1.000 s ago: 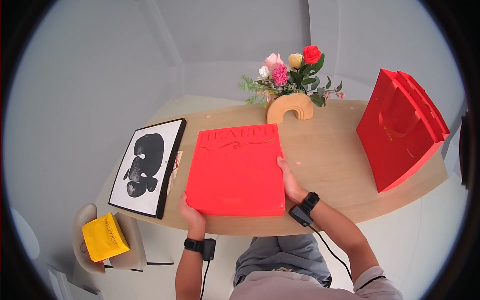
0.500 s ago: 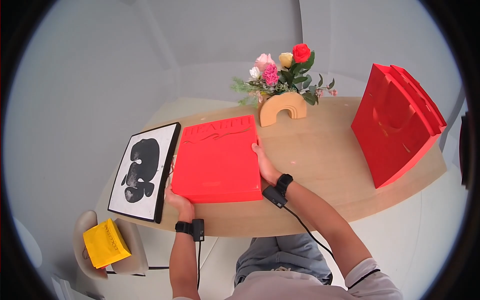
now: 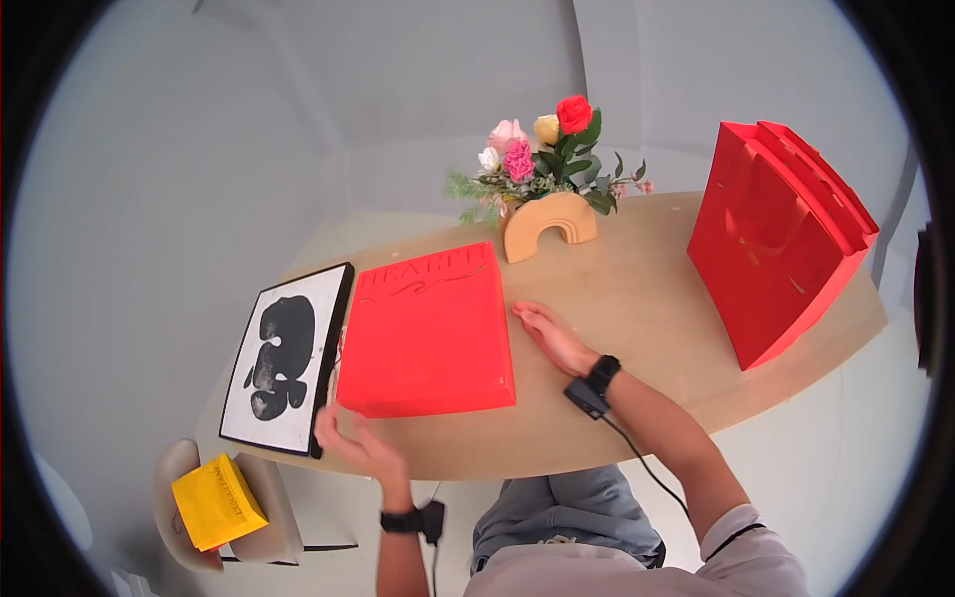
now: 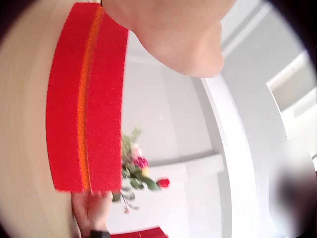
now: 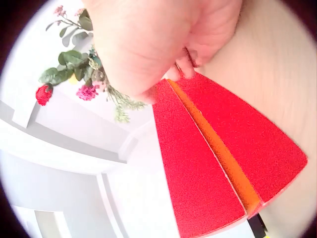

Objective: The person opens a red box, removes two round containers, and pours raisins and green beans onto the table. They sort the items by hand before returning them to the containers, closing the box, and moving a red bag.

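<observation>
A flat red gift box point(image 3: 428, 333) with raised lettering and a wavy line lies on the wooden table. Around its side runs an orange seam point(image 4: 83, 119) between lid and base. My left hand point(image 3: 363, 448) is by the box's front left corner, between it and the framed picture point(image 3: 282, 358), with loose fingers and nothing held. To the right of the box, my right hand point(image 3: 555, 338) is low over the table, a gap between its relaxed fingers and the box edge. The right wrist view shows its thumb point(image 5: 133, 74) above the box's side.
Behind the box stands an arch-shaped vase point(image 3: 552, 221) with flowers point(image 3: 527, 159). A tall red paper bag point(image 3: 766, 239) stands at the right end of the table. At the lower left, a chair point(image 3: 179, 512) carries a yellow bag point(image 3: 221, 502).
Both hands have let go of the red box, which moved left to lie beside the framed picture. The left hand has drawn back toward the front edge, the right hand away to the right.
</observation>
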Tool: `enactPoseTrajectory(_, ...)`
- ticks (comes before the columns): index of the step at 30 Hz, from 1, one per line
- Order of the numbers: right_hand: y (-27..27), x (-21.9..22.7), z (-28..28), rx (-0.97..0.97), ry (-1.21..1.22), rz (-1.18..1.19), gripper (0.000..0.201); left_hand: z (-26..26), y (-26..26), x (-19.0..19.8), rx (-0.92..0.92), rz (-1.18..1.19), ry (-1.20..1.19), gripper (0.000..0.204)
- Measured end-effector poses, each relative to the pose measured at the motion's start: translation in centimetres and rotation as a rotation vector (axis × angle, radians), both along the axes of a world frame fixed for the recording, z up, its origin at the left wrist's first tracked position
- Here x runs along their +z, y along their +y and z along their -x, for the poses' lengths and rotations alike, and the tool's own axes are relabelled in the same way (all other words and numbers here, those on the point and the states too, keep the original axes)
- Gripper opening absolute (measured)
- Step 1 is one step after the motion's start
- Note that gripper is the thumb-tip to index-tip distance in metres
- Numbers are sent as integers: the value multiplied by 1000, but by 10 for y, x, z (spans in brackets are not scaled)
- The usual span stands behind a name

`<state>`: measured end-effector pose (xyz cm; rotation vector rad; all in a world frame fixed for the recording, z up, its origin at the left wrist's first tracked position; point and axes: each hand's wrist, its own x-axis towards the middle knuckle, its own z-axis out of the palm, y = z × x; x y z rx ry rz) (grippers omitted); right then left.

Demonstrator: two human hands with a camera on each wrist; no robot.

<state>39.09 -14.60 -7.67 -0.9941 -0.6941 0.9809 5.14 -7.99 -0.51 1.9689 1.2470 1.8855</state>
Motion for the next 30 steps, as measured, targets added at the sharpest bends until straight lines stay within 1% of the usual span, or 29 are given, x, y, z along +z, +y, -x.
enactPoseTrajectory(1,-13,-3,-11,51,67,-16,44,-8,-30,1,-168,55,-124,30)
enactPoseTrajectory(2,-27,1,-21,46,68,-16,44,-21,-60,1,-332,114,-248,24)
enactPoseTrajectory(4,-52,15,-43,18,154,-17,26,-48,-102,2,-668,170,-63,22)
enactPoseTrajectory(5,-59,14,-56,11,152,-16,26,-69,-120,7,-808,303,-16,23)
enactPoseTrajectory(6,-66,12,-71,-48,117,-13,25,-96,-132,13,-954,435,33,25)
enactPoseTrajectory(7,-74,12,-85,-108,80,-9,25,-123,-135,3,-1068,542,-7,22)
enactPoseTrajectory(8,-82,13,-96,-154,118,-19,24,-150,-132,-11,-1179,650,-45,20)
enactPoseTrajectory(10,-98,3,-121,-168,127,-43,23,-196,-122,-23,-1221,1002,-150,19)
enactPoseTrajectory(12,-107,4,-135,-177,133,-70,22,-241,-104,-31,-1171,1254,-320,18)
enactPoseTrajectory(13,-114,12,-133,-234,64,13,21,-261,-97,-36,-1175,1254,-319,18)
enactPoseTrajectory(14,-117,19,-132,-291,-7,94,20,-280,-89,-39,-1110,1181,-400,19)
enactPoseTrajectory(15,-118,23,-134,-291,-13,90,20,-295,-83,-39,-1043,1107,-481,19)
enactPoseTrajectory(17,-115,26,-139,-336,-248,257,22,-316,-73,-39,-1053,1072,-499,18)
enactPoseTrajectory(18,-108,23,-145,-341,-253,254,22,-325,-69,-39,-1061,1043,-514,17)
enactPoseTrajectory(20,-89,14,-154,-522,-636,331,29,-332,-65,-45,-1070,1040,-517,17)
enactPoseTrajectory(21,-81,13,-157,-524,-635,333,29,-333,-63,-49,-1072,1035,-518,17)
enactPoseTrajectory(23,-58,13,-165,-709,-797,336,48,-331,-61,-55,-1092,1020,-475,16)
enactPoseTrajectory(24,-47,14,-168,-706,-796,336,48,-331,-60,-56,-1114,1003,-435,15)
enactPoseTrajectory(26,-29,14,-175,-838,-947,349,64,-330,-62,-51,-1102,1045,-455,13)
enactPoseTrajectory(27,-23,20,-174,-839,-948,355,64,-331,-62,-49,-1092,1086,-478,12)
enactPoseTrajectory(28,-17,26,-174,-825,-951,393,73,-333,-60,-51,-1093,1093,-479,12)
enactPoseTrajectory(29,-11,31,-174,-810,-954,430,81,-335,-58,-55,-1059,1040,-504,10)
enactPoseTrajectory(30,-4,32,-174,-807,-956,436,81,-337,-57,-57,-1022,986,-529,11)
